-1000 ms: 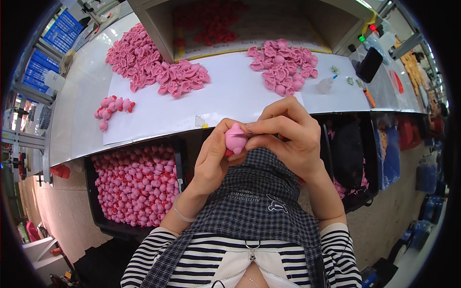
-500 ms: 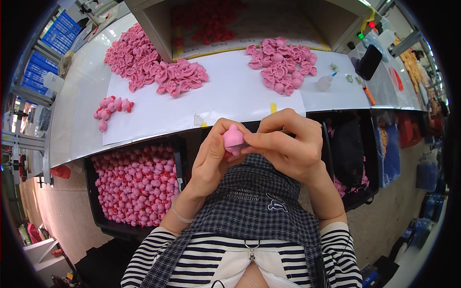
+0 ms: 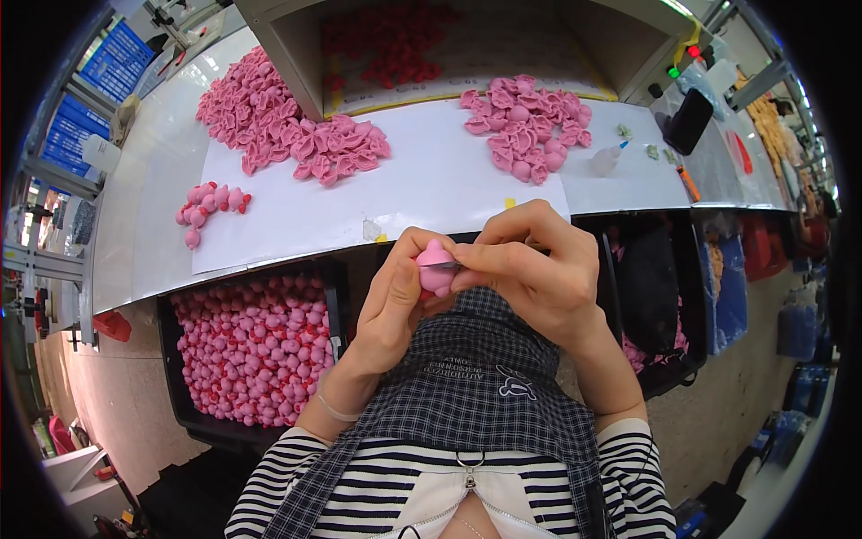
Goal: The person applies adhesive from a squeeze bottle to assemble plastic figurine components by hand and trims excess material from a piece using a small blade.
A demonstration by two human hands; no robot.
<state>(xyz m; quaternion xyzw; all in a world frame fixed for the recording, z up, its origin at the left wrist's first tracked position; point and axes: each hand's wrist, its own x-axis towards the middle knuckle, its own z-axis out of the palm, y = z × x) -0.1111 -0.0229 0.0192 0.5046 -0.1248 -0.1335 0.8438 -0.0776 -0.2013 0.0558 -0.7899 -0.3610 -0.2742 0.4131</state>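
Just past the table's front edge, my left hand [image 3: 391,301] is closed around a small pink rounded figure [image 3: 436,277] with a knob on top and a bit of red at its lower side. My right hand [image 3: 539,269] is closed in a pinch on a thin, flat grey tool [image 3: 446,265]. The tool's dark strip lies across the figure below the knob; most of it is hidden by my fingers, so its exact kind does not show. My right fingertips touch the figure's right side.
Pink shell-like pieces lie in a left heap [image 3: 337,148] and a right heap [image 3: 530,126]. A few pink-and-red figures [image 3: 209,205] sit at the table's left. Below is a black crate [image 3: 175,377] full of figures. A dropper bottle [image 3: 607,160] and a phone [image 3: 690,121] stand right.
The grey strip now sits higher on the pink figure, just under its knob, and the figure appears tilted differently. Both hands stay in nearly the same place, the right shifted slightly.
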